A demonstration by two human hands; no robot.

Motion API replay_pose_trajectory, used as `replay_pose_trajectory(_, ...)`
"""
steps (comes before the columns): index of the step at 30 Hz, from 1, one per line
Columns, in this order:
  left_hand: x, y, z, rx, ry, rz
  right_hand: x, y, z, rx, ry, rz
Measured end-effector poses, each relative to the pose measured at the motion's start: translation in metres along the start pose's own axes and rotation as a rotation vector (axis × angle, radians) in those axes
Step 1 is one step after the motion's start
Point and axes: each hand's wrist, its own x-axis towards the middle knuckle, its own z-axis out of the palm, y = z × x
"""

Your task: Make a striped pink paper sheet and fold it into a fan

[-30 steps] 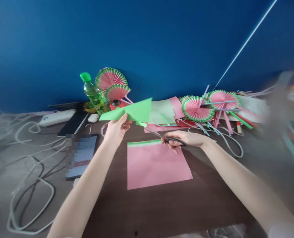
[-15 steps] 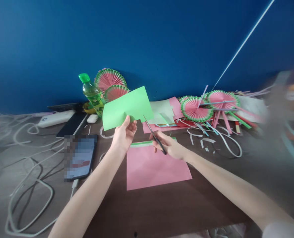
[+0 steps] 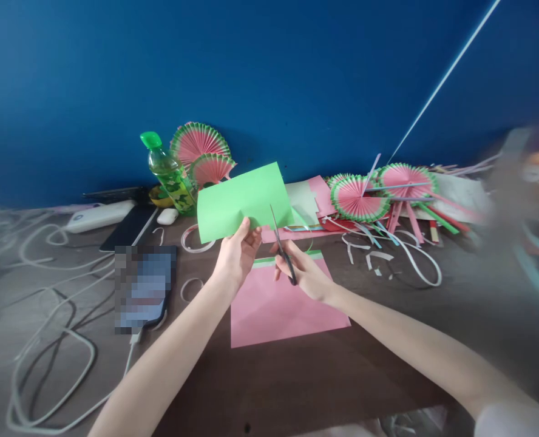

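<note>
Left hand (image 3: pixel 237 255) pinches the green sheet (image 3: pixel 237 203) by its lower edge; right hand (image 3: pixel 303 273) grips scissors (image 3: pixel 284 252), blades at that edge. The cut looks barely begun; finished paper fans (image 3: pixel 358 197) lie behind the sheet.

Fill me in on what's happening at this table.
A person is working with coloured paper. The left hand holds a green sheet up, and the right hand holds scissors, blades pointing up at the sheet's lower edge. A pink sheet lies flat on the table below; pleated paper fans sit behind.
</note>
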Motion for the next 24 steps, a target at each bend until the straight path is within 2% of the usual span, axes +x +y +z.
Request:
replay_pose_trajectory(14, -0.0028, -0.0025, -0.0001, 0.020, -0.022, 0.005, 0.0003, -0.0017, 0.0012, 0.028, 0.021, 0.032)
replay_pose_trajectory(24, -0.0016, -0.0031, -0.0011, 0.017, -0.001, -0.005, 0.0005, 0.0040, 0.0001, 0.014, 0.027, -0.011)
